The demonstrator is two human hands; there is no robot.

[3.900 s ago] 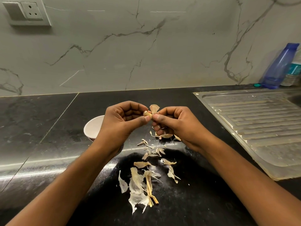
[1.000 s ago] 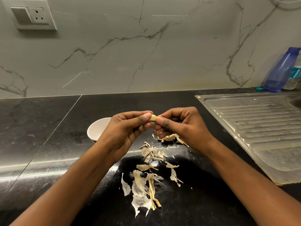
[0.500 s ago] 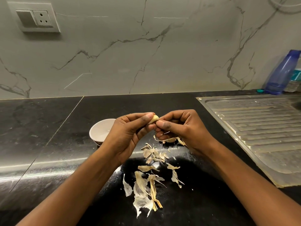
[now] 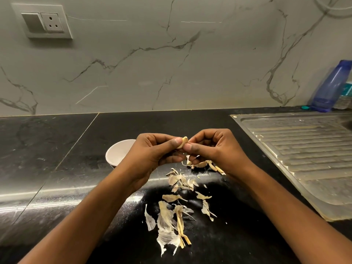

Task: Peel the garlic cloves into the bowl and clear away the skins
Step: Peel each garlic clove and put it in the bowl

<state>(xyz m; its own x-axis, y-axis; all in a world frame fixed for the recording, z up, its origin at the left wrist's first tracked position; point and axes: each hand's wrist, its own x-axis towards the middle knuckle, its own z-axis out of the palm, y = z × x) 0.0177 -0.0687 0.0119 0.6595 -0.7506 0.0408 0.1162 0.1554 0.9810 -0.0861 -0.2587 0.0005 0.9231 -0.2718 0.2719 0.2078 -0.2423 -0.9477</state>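
A pale garlic clove (image 4: 183, 141) is pinched between both hands above the black counter. My left hand (image 4: 152, 155) holds it with thumb and fingers from the left. My right hand (image 4: 215, 149) pinches it from the right and also keeps some skin pieces (image 4: 202, 164) under its lower fingers. A small white bowl (image 4: 118, 153) stands on the counter just left of my left hand, partly hidden by it; its inside is not visible. Several dry garlic skins (image 4: 171, 216) lie scattered on the counter below my hands.
A steel sink drainboard (image 4: 304, 153) fills the right side. A blue bottle (image 4: 331, 86) stands at the back right by the marble wall. A wall socket (image 4: 42, 22) is at the upper left. The black counter (image 4: 47, 149) stretches left.
The loose flap of skin seen on the clove earlier is gone and the clove now looks bare. Both hands stay together, turning the clove slightly.
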